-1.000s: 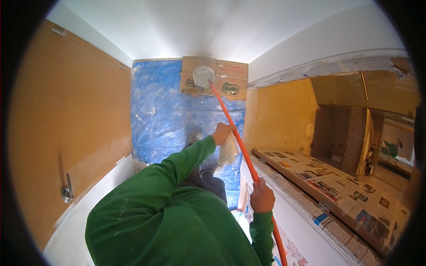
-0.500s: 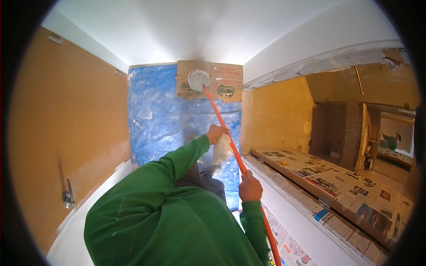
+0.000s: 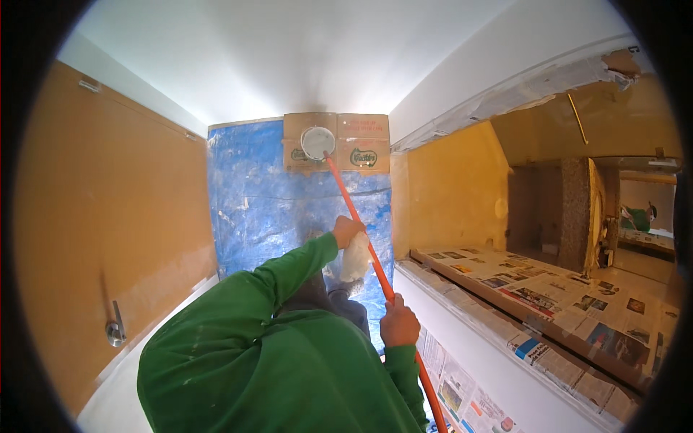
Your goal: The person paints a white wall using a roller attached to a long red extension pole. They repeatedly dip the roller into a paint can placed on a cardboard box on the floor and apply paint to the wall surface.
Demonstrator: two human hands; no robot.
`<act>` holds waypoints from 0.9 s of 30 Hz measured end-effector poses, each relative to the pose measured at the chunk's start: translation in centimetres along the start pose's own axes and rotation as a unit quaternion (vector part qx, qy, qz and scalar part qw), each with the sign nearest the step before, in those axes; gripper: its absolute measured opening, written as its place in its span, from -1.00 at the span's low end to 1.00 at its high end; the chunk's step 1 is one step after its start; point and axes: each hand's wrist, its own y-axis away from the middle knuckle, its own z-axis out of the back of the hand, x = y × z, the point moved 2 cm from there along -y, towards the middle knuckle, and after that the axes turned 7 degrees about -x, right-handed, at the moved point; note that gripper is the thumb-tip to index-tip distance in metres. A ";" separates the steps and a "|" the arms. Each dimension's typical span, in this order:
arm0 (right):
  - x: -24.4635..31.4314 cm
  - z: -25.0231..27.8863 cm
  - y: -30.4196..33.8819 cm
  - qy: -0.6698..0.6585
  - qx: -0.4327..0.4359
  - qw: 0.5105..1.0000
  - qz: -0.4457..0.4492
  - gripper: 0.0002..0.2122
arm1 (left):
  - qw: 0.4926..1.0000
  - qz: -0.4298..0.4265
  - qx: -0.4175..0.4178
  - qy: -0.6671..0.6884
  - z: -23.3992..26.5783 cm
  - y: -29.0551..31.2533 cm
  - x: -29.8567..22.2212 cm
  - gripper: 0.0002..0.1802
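A long orange-red pole [image 3: 381, 278] slants from the lower right up to a round white bucket [image 3: 303, 148]. The pole's far end reaches into the bucket; what is on that end is hidden. My left hand [image 3: 348, 231] is closed at the middle of the pole. Lower down, my right hand [image 3: 399, 322] wraps around it. A whitish, crumpled piece of cloth or plastic [image 3: 355, 258] shows just below my left hand; whether that hand holds it too, I cannot tell. Under the bucket lies flattened brown cardboard [image 3: 363, 137].
Blue sheeting [image 3: 253, 195] covers the floor beneath me. On the left stands a brown door [image 3: 144, 202] with a metal lever handle [image 3: 115, 330]. Newspaper [image 3: 577, 317] covers a surface at the right, beyond a low white wall [image 3: 491, 339]. A white wall [image 3: 289, 58] rises ahead.
The view has tilted slightly, so the bucket and cardboard sit lower in it. Both hands keep their grip on the pole, whose far end stays in the bucket.
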 end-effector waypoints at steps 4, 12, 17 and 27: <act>-1.1 1.2 2.5 -0.019 -0.001 1.000 -0.010 -0.73 | 0.991 -0.093 0.013 -0.096 0.2 1.1 -0.4 -0.78; -2.0 0.8 3.5 -0.037 -0.004 0.999 -0.001 -0.74 | 0.993 -0.092 0.026 -0.071 0.4 0.6 3.8 -0.78; -5.6 -2.9 3.4 -0.113 0.012 0.994 0.006 -0.78 | 0.969 -0.042 0.039 -0.241 -1.7 1.0 0.9 -0.84; -26.5 -12.8 8.7 -0.478 0.258 0.829 -0.133 -0.76 | 0.803 -0.334 0.150 -0.470 -8.2 4.9 7.7 -0.71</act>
